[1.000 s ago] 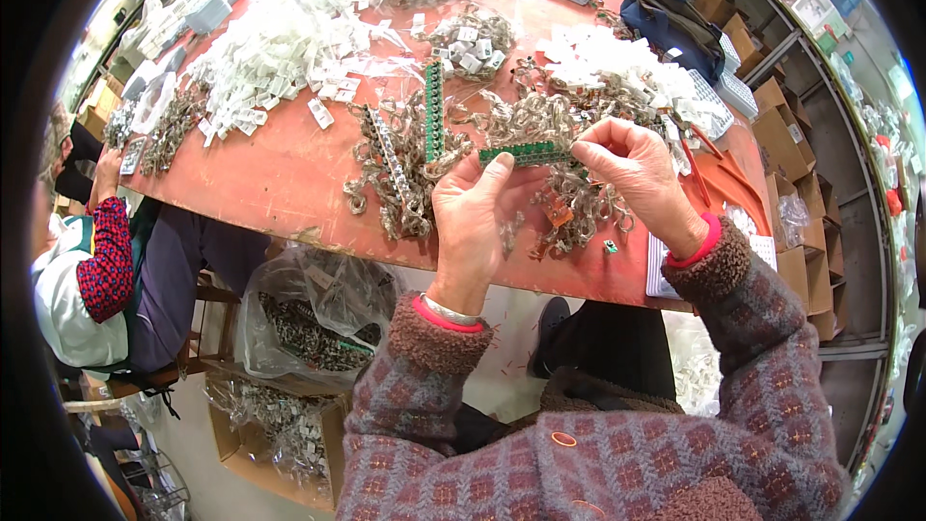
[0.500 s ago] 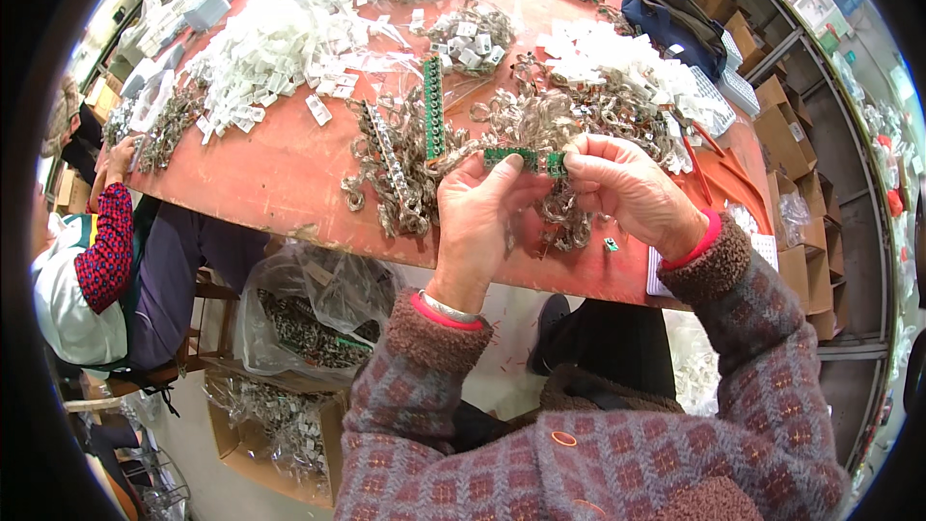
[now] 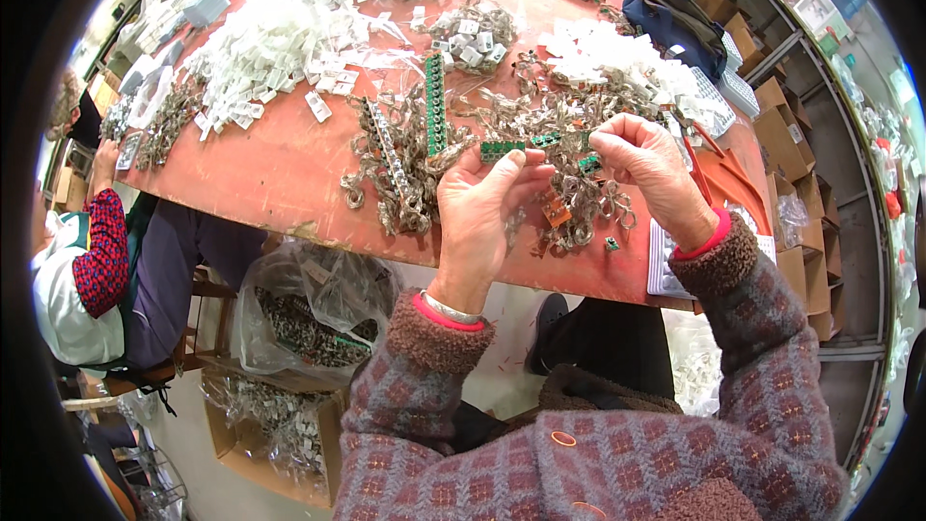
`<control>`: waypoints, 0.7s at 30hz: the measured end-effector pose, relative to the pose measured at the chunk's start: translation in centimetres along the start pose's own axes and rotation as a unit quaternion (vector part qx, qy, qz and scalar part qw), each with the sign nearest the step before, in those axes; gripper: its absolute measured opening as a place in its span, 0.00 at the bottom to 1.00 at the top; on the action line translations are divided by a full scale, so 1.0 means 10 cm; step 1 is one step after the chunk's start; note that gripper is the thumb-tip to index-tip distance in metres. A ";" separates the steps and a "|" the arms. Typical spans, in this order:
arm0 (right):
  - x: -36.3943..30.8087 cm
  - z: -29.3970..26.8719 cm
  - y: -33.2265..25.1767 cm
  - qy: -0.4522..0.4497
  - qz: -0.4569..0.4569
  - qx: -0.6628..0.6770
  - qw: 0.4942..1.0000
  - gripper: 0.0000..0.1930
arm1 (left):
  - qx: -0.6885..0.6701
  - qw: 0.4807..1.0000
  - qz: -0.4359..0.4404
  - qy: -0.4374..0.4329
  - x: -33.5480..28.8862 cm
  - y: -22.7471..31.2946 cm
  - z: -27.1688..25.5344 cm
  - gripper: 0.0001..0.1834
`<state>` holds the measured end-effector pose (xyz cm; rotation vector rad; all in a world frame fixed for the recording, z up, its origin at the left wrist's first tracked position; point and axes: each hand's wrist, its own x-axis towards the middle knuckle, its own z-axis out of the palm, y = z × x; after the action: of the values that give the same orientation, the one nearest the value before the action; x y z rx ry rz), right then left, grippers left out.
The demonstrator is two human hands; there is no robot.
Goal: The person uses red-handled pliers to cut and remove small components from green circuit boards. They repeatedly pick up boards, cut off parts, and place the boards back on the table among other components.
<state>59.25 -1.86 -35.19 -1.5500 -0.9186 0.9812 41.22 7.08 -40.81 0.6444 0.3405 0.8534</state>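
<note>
My left hand (image 3: 479, 212) is closed on a short green circuit board strip (image 3: 502, 149), thumb on top. Just past the strip's right end shows another green board piece (image 3: 545, 140); whether they join I cannot tell. My right hand (image 3: 644, 169) is raised to the right, thumb and forefinger pinched; what is between them is too small to make out. Right below those fingertips is a small green board (image 3: 589, 165), over a heap of bundled grey-brown cables (image 3: 579, 217). A long green board strip (image 3: 435, 106) and a pale connector strip (image 3: 388, 154) lie on cables beyond my left hand.
White plastic housings (image 3: 265, 63) are piled at the far left of the red table (image 3: 289, 174), more (image 3: 617, 53) at the far right. Red-handled pliers (image 3: 700, 169) and a white tray (image 3: 666, 265) lie on the right. Another person's hand (image 3: 106, 159) works at the left edge.
My right hand has moved right, away from my left hand and its strip. The small green board has shifted right and an orange piece now shows on the cables. The other person's hand has moved left.
</note>
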 end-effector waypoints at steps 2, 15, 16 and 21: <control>0.00 0.00 -0.01 0.001 -0.001 -0.005 1.000 0.05 | 0.006 1.000 0.005 -0.001 0.01 -0.02 0.00 0.08; -0.14 0.33 -0.19 0.071 -0.242 -0.276 0.928 0.05 | 0.013 1.000 0.014 -0.009 0.02 -0.07 0.00 0.06; -0.15 0.36 -0.19 0.066 -0.256 -0.302 0.916 0.05 | 0.008 1.000 0.017 -0.010 0.02 -0.07 0.00 0.06; -0.09 0.42 -0.13 0.066 -0.220 -0.358 0.905 0.07 | 0.019 1.000 0.010 -0.019 -0.02 -0.09 -0.01 0.06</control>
<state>54.94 -0.95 -34.30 -1.8444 -1.5548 0.1961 41.60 6.56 -41.50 0.6985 0.3178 0.8541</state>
